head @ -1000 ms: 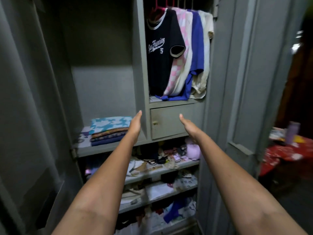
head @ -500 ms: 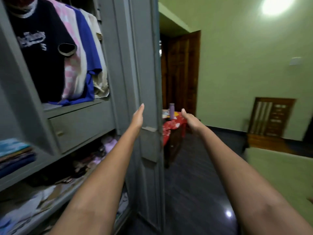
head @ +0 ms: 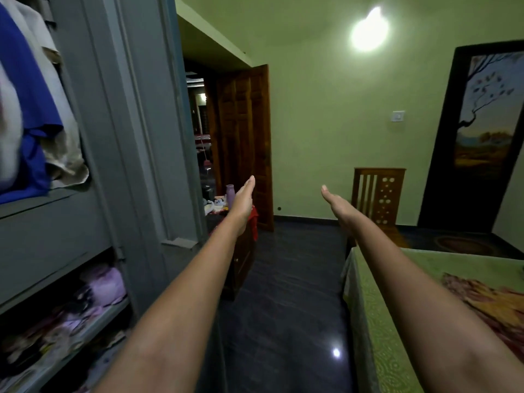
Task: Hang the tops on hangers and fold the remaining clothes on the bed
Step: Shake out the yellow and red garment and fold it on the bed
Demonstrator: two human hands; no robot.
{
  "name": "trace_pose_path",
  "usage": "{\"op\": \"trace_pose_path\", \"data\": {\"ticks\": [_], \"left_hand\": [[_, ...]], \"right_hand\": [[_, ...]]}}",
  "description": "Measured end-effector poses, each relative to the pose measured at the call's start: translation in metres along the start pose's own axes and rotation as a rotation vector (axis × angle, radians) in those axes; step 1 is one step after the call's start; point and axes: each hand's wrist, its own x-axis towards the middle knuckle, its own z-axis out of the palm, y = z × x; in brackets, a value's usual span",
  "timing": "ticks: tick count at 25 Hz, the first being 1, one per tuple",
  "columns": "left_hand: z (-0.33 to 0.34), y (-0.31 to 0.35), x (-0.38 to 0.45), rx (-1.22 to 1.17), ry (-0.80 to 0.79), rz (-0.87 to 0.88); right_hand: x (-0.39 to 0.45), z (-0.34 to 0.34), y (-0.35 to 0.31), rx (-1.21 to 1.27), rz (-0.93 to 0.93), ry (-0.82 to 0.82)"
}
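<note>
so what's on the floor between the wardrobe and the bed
In the head view, the dark floor between the grey wardrobe and the green-covered bed is bare; only a light glare shows on it.

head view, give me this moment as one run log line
left hand open, empty | right hand open, empty | tops hang in wardrobe at left | bed at right

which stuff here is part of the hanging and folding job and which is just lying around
Part of the job:
- blue top hanging in the wardrobe
- pale top beside it
- bed
- left hand and right hand, both empty

Just lying about:
- purple bottle
- wooden chair
- wall painting
</note>
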Motion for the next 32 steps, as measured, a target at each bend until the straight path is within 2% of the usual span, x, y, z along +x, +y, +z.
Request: {"op": "trace_pose_path", "data": {"ticks": [6,12,20,27,32], "left_hand": [[0.046,-0.058,0.113,0.031,0.016,-0.022],[0.095,-0.068,0.249,0.012,0.036,-0.021],[0.151,-0.131,0.443,0.01,-0.053,-0.074],[0.211,-0.127,0.634,0.028,-0.206,-0.002],[0.281,-0.166,0.725,0.042,-0.337,-0.037]], "right_hand": [[0.113,-0.041,0.048,0.021,0.067,0.023],[0.248,-0.102,0.039,0.031,0.083,0.066],[0.418,-0.123,0.086,-0.002,0.152,0.102],[0.568,-0.181,0.07,0.052,0.069,0.321],[0.646,-0.221,0.112,0.071,0.127,0.381]]}}
